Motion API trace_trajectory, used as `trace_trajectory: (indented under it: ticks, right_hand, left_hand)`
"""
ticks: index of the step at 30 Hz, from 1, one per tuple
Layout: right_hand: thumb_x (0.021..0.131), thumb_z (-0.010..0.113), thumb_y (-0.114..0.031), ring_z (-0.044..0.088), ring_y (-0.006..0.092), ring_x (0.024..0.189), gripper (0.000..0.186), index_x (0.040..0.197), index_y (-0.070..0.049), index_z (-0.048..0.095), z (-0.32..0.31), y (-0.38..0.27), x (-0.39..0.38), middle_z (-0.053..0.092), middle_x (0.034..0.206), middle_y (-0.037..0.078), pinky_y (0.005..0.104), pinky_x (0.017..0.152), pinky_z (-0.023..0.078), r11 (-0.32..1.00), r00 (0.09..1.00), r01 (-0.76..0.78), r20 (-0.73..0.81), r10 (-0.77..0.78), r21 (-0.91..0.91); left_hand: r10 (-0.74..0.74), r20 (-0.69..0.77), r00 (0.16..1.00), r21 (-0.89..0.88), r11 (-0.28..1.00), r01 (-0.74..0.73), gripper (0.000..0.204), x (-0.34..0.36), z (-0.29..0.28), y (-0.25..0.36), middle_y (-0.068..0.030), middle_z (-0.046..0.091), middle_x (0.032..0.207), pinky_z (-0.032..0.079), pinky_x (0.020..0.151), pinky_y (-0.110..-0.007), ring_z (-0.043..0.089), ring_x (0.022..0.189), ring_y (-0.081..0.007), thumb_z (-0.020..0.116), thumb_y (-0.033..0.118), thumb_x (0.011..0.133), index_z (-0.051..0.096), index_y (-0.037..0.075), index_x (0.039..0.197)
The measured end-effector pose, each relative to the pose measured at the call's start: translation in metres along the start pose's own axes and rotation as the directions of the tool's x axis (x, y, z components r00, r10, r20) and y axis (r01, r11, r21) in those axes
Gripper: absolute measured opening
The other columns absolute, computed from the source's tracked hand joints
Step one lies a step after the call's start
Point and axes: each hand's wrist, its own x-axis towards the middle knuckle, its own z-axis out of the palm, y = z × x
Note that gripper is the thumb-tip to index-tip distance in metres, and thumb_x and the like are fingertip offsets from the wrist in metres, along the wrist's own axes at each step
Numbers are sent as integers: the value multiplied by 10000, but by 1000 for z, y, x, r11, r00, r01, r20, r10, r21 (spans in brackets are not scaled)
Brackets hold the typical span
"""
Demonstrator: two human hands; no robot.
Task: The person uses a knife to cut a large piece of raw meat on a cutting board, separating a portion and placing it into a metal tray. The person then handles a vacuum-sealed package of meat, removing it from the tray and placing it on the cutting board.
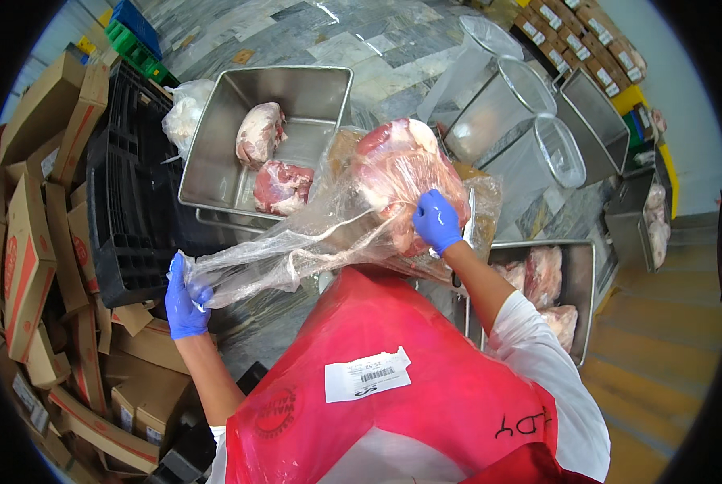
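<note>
A clear plastic bag [296,248] stretches between my two blue-gloved hands. My left hand [186,305] is closed on its gathered end, at the left. At the other end, a large piece of raw meat [401,165] shows through the film, over a cardboard box [484,206]. My right hand [439,222] is closed in a fist on the plastic at the meat's near right side. A narrow pale strip and a dark handle [456,279], perhaps a knife, show beside my right wrist, mostly hidden.
A steel tub [204,173] beyond the bag holds two meat pieces; another tub [590,302] at right holds bagged meat. Bins lined with clear bags [530,149] stand far right. Flattened cartons [30,266] and a black plastic pallet [123,194] crowd the left.
</note>
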Motion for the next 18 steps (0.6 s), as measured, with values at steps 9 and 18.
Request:
trace_trajectory:
  ticks: [9, 18]
  right_hand:
    - [856, 681, -176, 649, 385, 779, 157, 822, -27, 645, -100, -49, 66, 653, 847, 185, 459, 745, 525, 901, 994, -72, -45, 100, 428]
    - [864, 643, -105, 627, 403, 931, 99, 939, -57, 600, -62, -94, 132, 619, 991, 189, 482, 781, 507, 826, 840, 542, -96, -534, 155]
  left_hand:
    - [365, 441, 820, 191, 855, -483, 350, 29, 39, -56, -105, 655, 1348, 448, 1084, -335, 600, 1242, -194, 669, 126, 989, 665, -19, 1308]
    - [440, 808, 392, 139, 505, -852, 606, 30, 284, -142, -282, 605, 1391, 465, 1094, -413, 582, 1315, -407, 750, 331, 922, 591, -16, 1394]
